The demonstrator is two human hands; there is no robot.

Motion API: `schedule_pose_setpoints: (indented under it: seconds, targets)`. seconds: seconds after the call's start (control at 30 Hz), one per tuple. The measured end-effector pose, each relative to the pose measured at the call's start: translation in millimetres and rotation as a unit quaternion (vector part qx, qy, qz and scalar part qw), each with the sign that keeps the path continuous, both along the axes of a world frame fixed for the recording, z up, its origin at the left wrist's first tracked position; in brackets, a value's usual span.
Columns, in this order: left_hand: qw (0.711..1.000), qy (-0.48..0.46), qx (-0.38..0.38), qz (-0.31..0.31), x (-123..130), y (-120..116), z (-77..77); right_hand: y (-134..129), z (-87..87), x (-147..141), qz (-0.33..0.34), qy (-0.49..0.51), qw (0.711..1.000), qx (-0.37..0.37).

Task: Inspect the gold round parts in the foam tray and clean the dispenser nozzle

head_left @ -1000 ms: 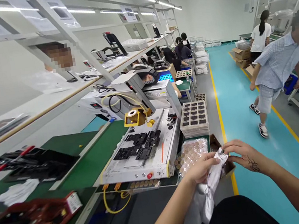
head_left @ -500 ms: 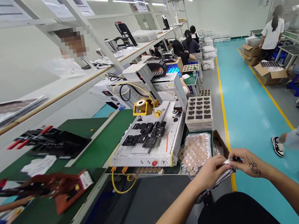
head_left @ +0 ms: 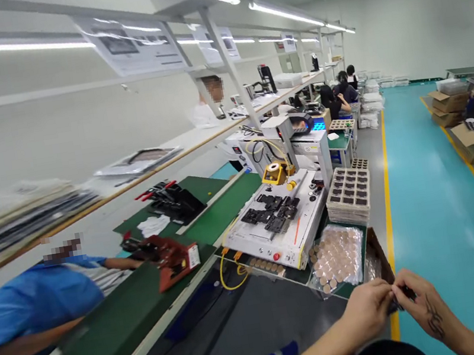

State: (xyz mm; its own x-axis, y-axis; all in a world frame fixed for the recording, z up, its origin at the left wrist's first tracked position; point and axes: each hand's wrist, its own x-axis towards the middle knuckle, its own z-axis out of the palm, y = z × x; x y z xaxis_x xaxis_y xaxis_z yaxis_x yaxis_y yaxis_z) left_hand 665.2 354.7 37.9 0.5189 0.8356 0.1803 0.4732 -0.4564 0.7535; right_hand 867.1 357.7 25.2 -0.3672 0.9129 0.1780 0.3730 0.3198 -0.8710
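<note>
At the lower right, my left hand point(head_left: 368, 304) and my right hand point(head_left: 419, 300) meet with their fingertips pinched together. Something small and dark shows between and just below the fingers, but the fingers cover most of it and I cannot make out its kind. The back of the right hand bears a dark drawn mark. Just beyond my left hand lies a clear plastic sheet with many round tan discs point(head_left: 337, 257). An open cardboard box point(head_left: 379, 257) stands close behind both hands.
A white machine point(head_left: 265, 239) with black fixtures on its bed sits ahead, beside stacked trays point(head_left: 346, 193) of dark pieces. Left are a green conveyor point(head_left: 151, 317), a red toggle press point(head_left: 172, 263) and a person in blue point(head_left: 35, 299). A blue-green aisle point(head_left: 437, 193) runs along the right.
My view has swung left and up, so the bench sits further right in view. The white bit earlier at my fingertips no longer shows. The passer-by at right is out of view.
</note>
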Motion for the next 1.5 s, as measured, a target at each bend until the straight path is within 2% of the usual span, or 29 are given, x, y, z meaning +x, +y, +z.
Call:
schedule_pose_setpoints:
  seconds: [0.13,0.27,0.4,0.53,0.6,0.63,0.77,0.87,0.97,1.1,1.17,1.23,1.37,1.5]
  targets:
    - [0.994,0.041,0.086,0.058,7.0,-10.3,-22.9,-4.1,-25.7,-4.4,-0.046,0.027,0.999,-0.008]
    - [0.980,0.063,0.173,0.070,11.8,-10.4,-48.9,-7.9,-36.6,-7.1,-0.111,0.065,0.990,-0.053]
    - [0.954,0.091,0.274,0.075,16.2,-7.7,-70.0,-8.3,-52.5,-6.2,-0.143,0.081,0.969,-0.185]
    - [0.937,0.116,0.324,0.062,18.8,-8.1,-77.7,-7.9,-73.2,-8.4,-0.176,0.135,0.920,-0.324]
    - [0.936,0.123,0.324,0.065,19.2,-8.5,-77.2,-7.8,-77.0,-10.1,-0.183,0.147,0.909,-0.346]
    - [0.938,0.123,0.316,0.071,19.3,-8.5,-76.4,-7.7,-76.2,-10.5,-0.185,0.140,0.915,-0.330]
    - [0.954,0.113,0.260,0.096,21.3,-8.3,-68.6,-9.0,-59.2,-10.7,-0.169,0.069,0.966,-0.183]
    - [0.973,0.097,0.188,0.096,20.6,-9.4,-54.4,-15.4,-39.6,-12.3,-0.135,0.024,0.985,-0.103]
    - [0.991,0.073,0.091,0.061,10.7,-7.6,-33.9,-21.8,-23.3,-14.0,-0.100,-0.006,0.994,-0.048]
    - [0.998,0.059,0.007,-0.038,-8.0,-1.5,-14.7,-25.9,-13.7,-11.1,-0.067,-0.023,0.997,-0.043]
    - [0.996,0.065,0.000,-0.057,-11.3,-4.5,-12.7,-28.7,-11.1,-11.0,-0.059,-0.026,0.997,-0.044]
    - [0.996,0.075,0.015,-0.041,-9.4,-12.6,-15.1,-31.8,-8.7,-14.1,-0.075,-0.025,0.996,-0.052]
    - [0.994,0.083,0.071,0.002,-2.6,-29.4,-23.1,-34.5,-7.7,-21.6,-0.149,-0.022,0.985,-0.082]
    - [0.990,0.070,0.117,0.023,-7.5,-35.0,-23.3,-33.5,-15.9,-14.0,-0.218,-0.023,0.968,-0.121]
